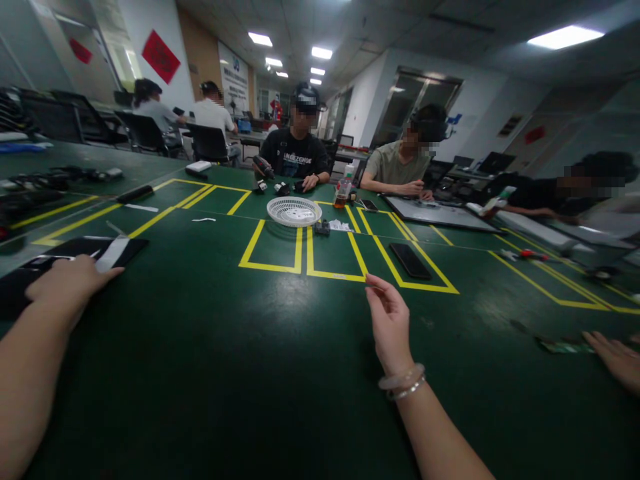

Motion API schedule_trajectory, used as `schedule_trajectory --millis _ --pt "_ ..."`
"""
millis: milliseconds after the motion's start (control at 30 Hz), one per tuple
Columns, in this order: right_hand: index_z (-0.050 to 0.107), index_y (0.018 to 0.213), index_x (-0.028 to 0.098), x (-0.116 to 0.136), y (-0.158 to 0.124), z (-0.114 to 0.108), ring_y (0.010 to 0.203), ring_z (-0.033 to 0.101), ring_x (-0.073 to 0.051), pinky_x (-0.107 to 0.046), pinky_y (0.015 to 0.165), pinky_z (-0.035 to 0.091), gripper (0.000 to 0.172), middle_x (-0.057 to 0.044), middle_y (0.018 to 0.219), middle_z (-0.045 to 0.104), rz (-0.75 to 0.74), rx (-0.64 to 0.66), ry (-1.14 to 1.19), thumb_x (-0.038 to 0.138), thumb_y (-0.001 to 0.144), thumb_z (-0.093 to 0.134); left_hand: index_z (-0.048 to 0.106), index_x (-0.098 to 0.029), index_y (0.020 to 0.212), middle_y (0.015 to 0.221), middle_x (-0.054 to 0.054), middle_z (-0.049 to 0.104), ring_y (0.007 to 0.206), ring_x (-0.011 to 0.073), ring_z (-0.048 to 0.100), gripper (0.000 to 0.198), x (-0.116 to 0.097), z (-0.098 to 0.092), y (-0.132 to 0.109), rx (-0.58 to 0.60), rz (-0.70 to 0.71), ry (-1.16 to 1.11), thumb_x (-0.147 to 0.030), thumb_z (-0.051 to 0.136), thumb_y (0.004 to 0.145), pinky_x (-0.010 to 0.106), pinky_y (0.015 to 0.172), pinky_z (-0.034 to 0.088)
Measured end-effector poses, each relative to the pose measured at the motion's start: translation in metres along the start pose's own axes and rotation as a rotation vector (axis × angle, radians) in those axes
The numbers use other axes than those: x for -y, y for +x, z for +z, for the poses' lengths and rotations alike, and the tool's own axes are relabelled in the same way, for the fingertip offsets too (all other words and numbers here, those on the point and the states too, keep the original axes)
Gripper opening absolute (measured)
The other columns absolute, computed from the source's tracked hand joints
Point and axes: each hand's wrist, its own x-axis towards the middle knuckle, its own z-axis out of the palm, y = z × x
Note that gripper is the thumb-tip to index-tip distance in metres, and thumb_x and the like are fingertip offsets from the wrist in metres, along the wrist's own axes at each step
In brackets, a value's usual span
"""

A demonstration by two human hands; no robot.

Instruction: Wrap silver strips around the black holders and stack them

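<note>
At the left, my left hand [67,283] lies palm down over a dark flat item [133,250], with its thumb stretched to the right. A white strip [113,253] sits just beyond the thumb and fingers; whether they touch it, I cannot tell. Some of this hand's fingertips are hidden. My right hand [390,320], with two bracelets on its wrist, hovers over the green table. Its fingers are loosely bent, the thumb a little apart from them, and nothing shows between them. Nearest to it lies a black phone [410,260], ahead and to the right.
A white round basket [294,212] stands mid-table on the green tabletop [250,373], beside a bottle [343,192]. Yellow tape outlines rectangles. Two people sit opposite, one with a power drill [263,165]. Another person's hand [615,357] rests at right by a green strip [565,345].
</note>
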Motion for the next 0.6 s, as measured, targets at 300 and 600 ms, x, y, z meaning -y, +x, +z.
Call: schedule_trajectory --millis 300,600 --pt "0.066 0.112 0.024 0.017 -0.011 0.007 0.106 0.061 -0.023 -0.043 0.093 0.05 0.023 -0.008 0.11 0.066 -0.241 0.262 -0.232 0.025 0.093 0.054 0.069 -0.007 0.108 0.096 0.01 0.066 0.096 0.03 0.061 0.071 -0.034 0.03 0.032 -0.025 -0.284 -0.062 -0.069 0.038 0.091 0.039 0.08 0.045" --pt "0.058 0.119 0.028 0.037 -0.035 0.018 0.133 0.047 -0.025 -0.053 0.115 0.023 0.037 -0.005 0.133 0.061 -0.403 0.843 -0.581 0.034 0.085 0.071 0.06 -0.022 0.131 0.12 0.006 0.057 0.105 0.0223 0.058 0.035 -0.194 0.034 0.077 0.46 0.127 -0.663 -0.04 0.049 0.103 0.028 0.089 0.05"
